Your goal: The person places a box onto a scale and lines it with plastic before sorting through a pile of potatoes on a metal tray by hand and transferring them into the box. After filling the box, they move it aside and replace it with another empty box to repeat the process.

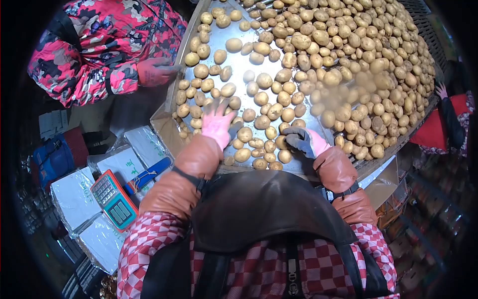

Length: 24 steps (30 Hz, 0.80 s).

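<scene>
Many potatoes (264, 80) lie loose on a metal table (242, 67). My left hand (217, 122), in a pink glove with dark fingertips, is over the potatoes on the table's left part, its fingers spread and slightly blurred. Near the front edge, my right hand (304, 141), in a pink and dark grey glove, has its fingers curled beside a potato (284, 156). Whether those fingers grip anything is hidden. A large pile of potatoes (368, 40) covers the right and back of the table.
At the left stands a person in a camouflage jacket (114, 40), a gloved hand (157, 71) at the table's edge. Below are wrapped white boxes (74, 197), a scale (115, 200) and a blue tool (149, 175). Another person's hand (441, 90) shows at the right edge.
</scene>
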Tool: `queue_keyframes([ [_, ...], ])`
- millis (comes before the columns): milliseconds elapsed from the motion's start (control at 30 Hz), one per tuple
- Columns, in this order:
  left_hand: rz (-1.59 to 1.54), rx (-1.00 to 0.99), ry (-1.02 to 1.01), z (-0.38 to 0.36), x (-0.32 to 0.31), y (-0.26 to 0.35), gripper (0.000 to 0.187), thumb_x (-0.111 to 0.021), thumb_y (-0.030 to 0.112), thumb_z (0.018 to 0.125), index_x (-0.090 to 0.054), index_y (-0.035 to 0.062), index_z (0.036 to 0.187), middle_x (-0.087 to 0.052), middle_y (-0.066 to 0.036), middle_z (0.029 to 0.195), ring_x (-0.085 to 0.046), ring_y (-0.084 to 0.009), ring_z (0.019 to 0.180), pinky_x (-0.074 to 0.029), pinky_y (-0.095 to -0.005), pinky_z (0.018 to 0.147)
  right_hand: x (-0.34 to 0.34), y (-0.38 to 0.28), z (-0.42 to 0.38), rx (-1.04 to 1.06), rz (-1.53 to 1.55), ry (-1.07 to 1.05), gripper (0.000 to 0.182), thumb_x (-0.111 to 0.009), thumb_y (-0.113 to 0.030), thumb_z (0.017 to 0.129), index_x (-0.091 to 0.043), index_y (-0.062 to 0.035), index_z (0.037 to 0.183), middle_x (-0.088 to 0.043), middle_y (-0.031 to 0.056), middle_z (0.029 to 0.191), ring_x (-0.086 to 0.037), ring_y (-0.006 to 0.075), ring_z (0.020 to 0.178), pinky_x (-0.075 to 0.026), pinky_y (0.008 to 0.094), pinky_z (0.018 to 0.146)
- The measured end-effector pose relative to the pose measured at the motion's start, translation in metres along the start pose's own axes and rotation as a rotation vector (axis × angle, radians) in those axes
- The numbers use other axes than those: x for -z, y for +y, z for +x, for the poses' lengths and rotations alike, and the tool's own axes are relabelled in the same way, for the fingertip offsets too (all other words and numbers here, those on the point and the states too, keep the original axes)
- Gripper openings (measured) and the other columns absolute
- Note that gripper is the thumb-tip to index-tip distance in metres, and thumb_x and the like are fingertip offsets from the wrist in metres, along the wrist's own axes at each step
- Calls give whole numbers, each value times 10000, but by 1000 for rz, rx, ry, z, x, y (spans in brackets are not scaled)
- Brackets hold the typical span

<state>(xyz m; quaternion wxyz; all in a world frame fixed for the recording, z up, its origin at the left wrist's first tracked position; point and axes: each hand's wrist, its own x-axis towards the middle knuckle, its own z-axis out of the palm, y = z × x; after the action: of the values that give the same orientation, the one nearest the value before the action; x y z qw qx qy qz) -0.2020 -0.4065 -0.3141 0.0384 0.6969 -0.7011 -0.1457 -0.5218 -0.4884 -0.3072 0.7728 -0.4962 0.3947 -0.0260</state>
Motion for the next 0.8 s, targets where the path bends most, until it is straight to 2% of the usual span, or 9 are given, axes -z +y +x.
queue_keyframes([
  [133, -31, 17, 160, -32, -1, 28, 436, -711, 353, 812, -645, 186, 1209, -496, -144, 1374, -402, -419, 1316, -309, -561, 1094, -4, -14, 19, 108, -231, 217, 375, -641, -240, 936, -616, -71, 1270, -659, 26, 949, -583, 113, 785, -500, 285, 660],
  [233, -54, -388, -26, -42, -6, 21, 461, -694, 361, 818, -618, 191, 1240, -589, -129, 1258, -442, -405, 1299, -369, -557, 1043, 5, -47, 34, 188, -202, 406, 330, -650, -207, 923, -647, -89, 1232, -698, 62, 1040, -642, 132, 889, -527, 286, 768],
  [267, -53, -387, -21, -46, -6, 19, 461, -694, 361, 818, -618, 191, 1240, -589, -129, 1258, -442, -405, 1299, -369, -557, 1043, 11, -68, 32, 167, -488, 520, 311, -648, -188, 925, -653, -89, 1219, -704, 83, 1104, -655, 132, 962, -526, 291, 833],
  [433, -100, 259, -63, -42, 12, 19, 368, -649, 265, 865, -625, 153, 1216, -646, -160, 1141, -563, -352, 1147, -482, -476, 897, 30, -56, 43, 265, -431, 712, 376, -687, -235, 875, -648, -94, 1221, -672, 192, 1141, -658, 326, 1046, -504, 376, 928],
  [500, -86, 171, 33, -23, 23, 28, 352, -645, 202, 856, -624, 125, 1199, -653, -151, 1113, -586, -340, 1083, -483, -438, 879, -12, -45, 29, 264, -1421, 643, 408, -694, -285, 863, -645, -92, 1219, -639, 194, 1200, -628, 347, 1095, -479, 402, 971],
  [600, -263, -119, 213, 28, 29, 47, 427, -629, 110, 814, -596, 119, 1240, -622, -166, 1181, -569, -351, 1126, -462, -446, 948, -35, -13, 21, 469, -1246, 558, 445, -715, -301, 834, -643, -101, 1226, -605, 181, 1265, -605, 339, 1138, -451, 424, 1007],
  [667, -249, -121, 176, 70, 31, 67, 509, -619, 71, 792, -564, 151, 1292, -573, -174, 1265, -537, -359, 1188, -442, -455, 1003, -27, -21, 17, 238, -796, 49, 419, -703, -303, 859, -649, -110, 1227, -641, 212, 1182, -633, 348, 1081, -471, 423, 984],
  [700, -199, -106, 145, 92, 30, 76, 551, -612, 59, 791, -544, 180, 1324, -543, -175, 1312, -514, -363, 1227, -433, -456, 1028, -23, -28, 17, 232, -796, 61, 419, -703, -303, 859, -649, -110, 1227, -641, 212, 1182, -633, 348, 1081, -471, 423, 984],
  [800, 135, -30, -102, 140, 30, 95, 524, -545, 95, 872, -523, 304, 1353, -540, -103, 1275, -519, -290, 1208, -475, -413, 978, -7, -49, 23, 38, -309, 169, 317, -630, -207, 952, -646, -110, 1253, -701, 63, 892, -628, 133, 782, -512, 281, 703],
])
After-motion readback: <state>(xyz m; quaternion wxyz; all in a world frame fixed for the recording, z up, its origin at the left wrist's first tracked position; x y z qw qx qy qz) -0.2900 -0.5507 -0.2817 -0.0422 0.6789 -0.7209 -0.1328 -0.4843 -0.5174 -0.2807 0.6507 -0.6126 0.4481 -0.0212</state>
